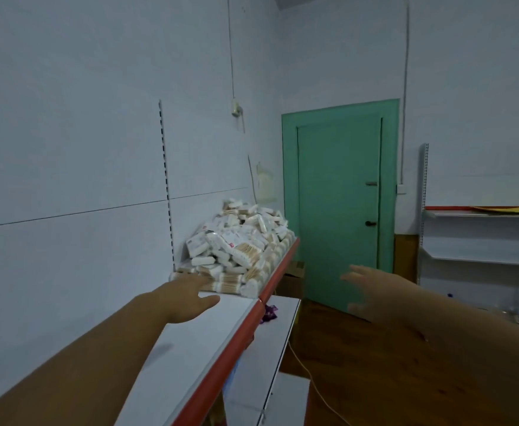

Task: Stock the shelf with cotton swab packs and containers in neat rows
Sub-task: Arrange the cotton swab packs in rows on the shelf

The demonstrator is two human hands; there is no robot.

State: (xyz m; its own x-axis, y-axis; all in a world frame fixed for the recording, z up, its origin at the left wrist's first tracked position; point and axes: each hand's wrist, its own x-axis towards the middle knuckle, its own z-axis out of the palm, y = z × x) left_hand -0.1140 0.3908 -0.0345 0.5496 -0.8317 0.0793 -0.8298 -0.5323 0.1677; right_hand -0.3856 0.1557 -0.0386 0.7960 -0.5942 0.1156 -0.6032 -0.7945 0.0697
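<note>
White shelf [206, 333] with a red front edge carries a loose heap of cotton swab packs [239, 250] at its far end. The left hand [190, 299], fingers straight, reaches to the heap's near edge; the right hand [372, 290], blurred, fingers spread, hangs in front of the green door [338, 186].

a small shop or its stockroom: a white metal shelf [190, 339] with a red edge strip carries a heap of cotton swab packs [239, 250], and another slotted shelf rack [479, 235] stands beside a green door [338, 204].
</note>
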